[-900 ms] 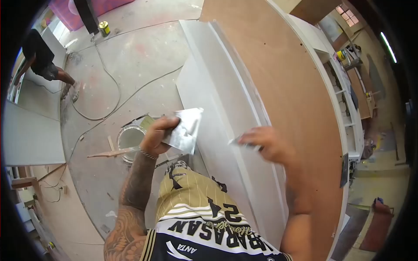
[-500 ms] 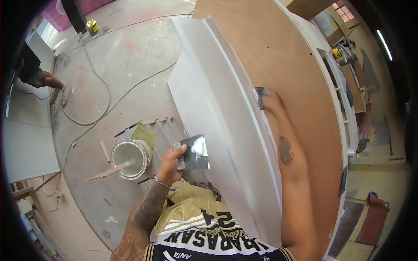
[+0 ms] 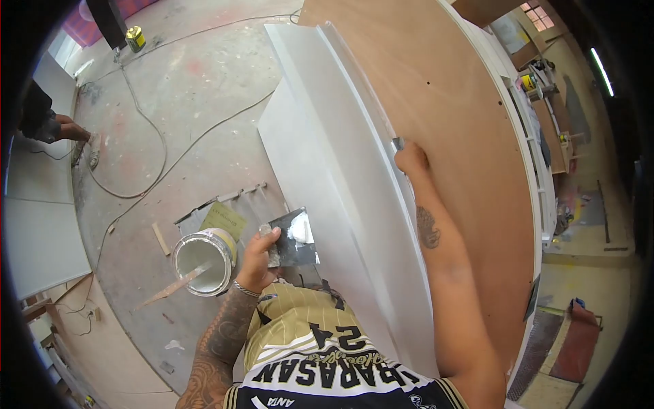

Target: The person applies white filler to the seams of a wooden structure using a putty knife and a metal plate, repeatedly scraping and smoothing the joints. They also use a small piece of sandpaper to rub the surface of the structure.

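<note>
In the head view my left hand (image 3: 256, 258) is closed round the handle of a wide putty knife (image 3: 289, 253), whose dark blade carries white putty. My right hand (image 3: 413, 159) grips a small scraper (image 3: 397, 142), mostly hidden by the fingers, at the seam where a white moulded panel (image 3: 334, 143) meets a brown board (image 3: 470, 170). Left of my left hand stands an open can (image 3: 176, 267) with a wooden stir stick (image 3: 167, 293) leaning out of it.
A yellow-green sandpaper sheet (image 3: 223, 221) lies behind the can. Hoses (image 3: 165, 150) snake across the floor, with a small yellow tin (image 3: 135, 39) at the far left. Another person's hand (image 3: 71, 129) works by a white panel (image 3: 41, 238). Shelving (image 3: 528, 146) edges the board.
My right hand has shifted slightly left, and its scraper has turned so less of the blade shows. The left hand and wide putty knife appear a little further left.
</note>
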Available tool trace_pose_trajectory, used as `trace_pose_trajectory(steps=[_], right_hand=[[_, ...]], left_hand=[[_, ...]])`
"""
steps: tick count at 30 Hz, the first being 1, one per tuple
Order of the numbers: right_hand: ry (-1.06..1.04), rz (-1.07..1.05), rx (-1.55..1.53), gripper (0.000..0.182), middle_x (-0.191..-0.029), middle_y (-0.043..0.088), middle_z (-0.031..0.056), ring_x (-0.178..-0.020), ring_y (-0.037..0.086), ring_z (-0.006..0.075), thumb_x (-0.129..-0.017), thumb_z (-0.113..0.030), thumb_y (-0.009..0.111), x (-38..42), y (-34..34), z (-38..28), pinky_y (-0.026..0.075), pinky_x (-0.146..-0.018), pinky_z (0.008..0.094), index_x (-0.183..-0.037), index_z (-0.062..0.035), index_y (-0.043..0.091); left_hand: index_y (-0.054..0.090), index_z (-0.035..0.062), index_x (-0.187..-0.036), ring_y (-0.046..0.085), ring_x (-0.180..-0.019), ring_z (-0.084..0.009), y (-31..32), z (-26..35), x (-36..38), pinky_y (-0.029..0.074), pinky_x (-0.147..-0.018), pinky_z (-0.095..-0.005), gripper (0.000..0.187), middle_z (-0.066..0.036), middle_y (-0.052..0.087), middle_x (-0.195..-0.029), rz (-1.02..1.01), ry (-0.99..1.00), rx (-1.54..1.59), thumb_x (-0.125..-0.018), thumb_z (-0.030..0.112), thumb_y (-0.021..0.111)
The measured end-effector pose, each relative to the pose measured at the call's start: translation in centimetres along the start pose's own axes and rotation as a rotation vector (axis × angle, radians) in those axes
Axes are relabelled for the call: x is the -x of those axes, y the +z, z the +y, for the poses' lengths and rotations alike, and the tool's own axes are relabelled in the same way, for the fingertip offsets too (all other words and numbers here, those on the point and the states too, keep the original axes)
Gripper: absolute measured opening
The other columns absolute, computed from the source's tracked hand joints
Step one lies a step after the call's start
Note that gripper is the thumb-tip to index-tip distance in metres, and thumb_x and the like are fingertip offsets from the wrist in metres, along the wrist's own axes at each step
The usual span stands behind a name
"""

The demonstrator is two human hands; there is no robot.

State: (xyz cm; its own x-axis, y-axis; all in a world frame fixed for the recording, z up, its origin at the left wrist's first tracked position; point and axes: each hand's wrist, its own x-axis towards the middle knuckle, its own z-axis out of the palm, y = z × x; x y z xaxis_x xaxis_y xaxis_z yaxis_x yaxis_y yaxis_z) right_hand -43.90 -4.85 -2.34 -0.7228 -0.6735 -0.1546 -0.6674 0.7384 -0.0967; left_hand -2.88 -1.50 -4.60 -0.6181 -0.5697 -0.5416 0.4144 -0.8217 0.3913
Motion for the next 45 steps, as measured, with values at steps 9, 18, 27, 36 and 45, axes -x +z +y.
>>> trace_pose_trajectory(steps=[9,18,27,36,45], right_hand=[[0.014,-0.068,0.046,0.045,-0.118,0.063,0.0252,-0.114,0.059,0.0392,-0.081,-0.015,0.050,-1.0,2.9,-0.7,0.046,-0.097,0.0445,-0.123,-0.0009,0.061],[-0.022,0.002,-0.149,0.044,-0.115,0.063,0.0262,-0.111,0.059,0.0410,-0.080,-0.019,0.053,0.1,-0.3,1.3,0.046,-0.096,0.0444,-0.120,-0.0012,0.063],[0.036,0.047,0.037,0.041,-0.117,0.065,0.0218,-0.111,0.061,0.0376,-0.082,-0.013,0.051,-0.7,2.0,0.0,0.048,-0.094,0.0441,-0.120,-0.0038,0.063],[-0.010,-0.034,-0.110,0.044,-0.118,0.065,0.0209,-0.110,0.062,0.0373,-0.082,-0.017,0.051,-1.4,3.2,-1.4,0.048,-0.094,0.0445,-0.123,-0.0057,0.062],[-0.001,0.024,-0.016,0.041,-0.116,0.064,0.0238,-0.108,0.061,0.0395,-0.082,-0.017,0.054,1.5,0.0,2.2,0.048,-0.093,0.0458,-0.119,-0.0020,0.063]], left_hand=[[0.059,0.0002,-0.109,0.067,-0.089,-0.0223,0.1,1.6,-0.6,0.053,-0.082,-0.0365,0.024,-0.010,0.067,-0.099,0.032,0.024,0.087,-0.092,0.017,0.058],[0.058,0.0001,-0.114,0.067,-0.090,-0.0210,0.5,1.9,-2.2,0.055,-0.082,-0.0363,0.026,-0.010,0.068,-0.101,-0.008,0.022,0.078,-0.094,0.017,0.055],[0.059,0.0012,-0.111,0.067,-0.088,-0.0214,0.5,2.5,-2.2,0.055,-0.079,-0.0360,0.025,-0.010,0.068,-0.099,0.031,0.017,0.067,-0.093,0.018,0.056],[0.058,0.0022,-0.110,0.069,-0.078,-0.0198,-0.5,2.7,-1.9,0.057,-0.064,-0.0331,0.023,-0.009,0.068,-0.094,0.081,0.023,0.050,-0.094,0.019,0.055],[0.057,0.0008,-0.110,0.069,-0.081,-0.0226,-0.2,2.8,-2.5,0.057,-0.068,-0.0353,0.023,-0.011,0.068,-0.095,0.067,0.028,0.040,-0.094,0.018,0.054]])
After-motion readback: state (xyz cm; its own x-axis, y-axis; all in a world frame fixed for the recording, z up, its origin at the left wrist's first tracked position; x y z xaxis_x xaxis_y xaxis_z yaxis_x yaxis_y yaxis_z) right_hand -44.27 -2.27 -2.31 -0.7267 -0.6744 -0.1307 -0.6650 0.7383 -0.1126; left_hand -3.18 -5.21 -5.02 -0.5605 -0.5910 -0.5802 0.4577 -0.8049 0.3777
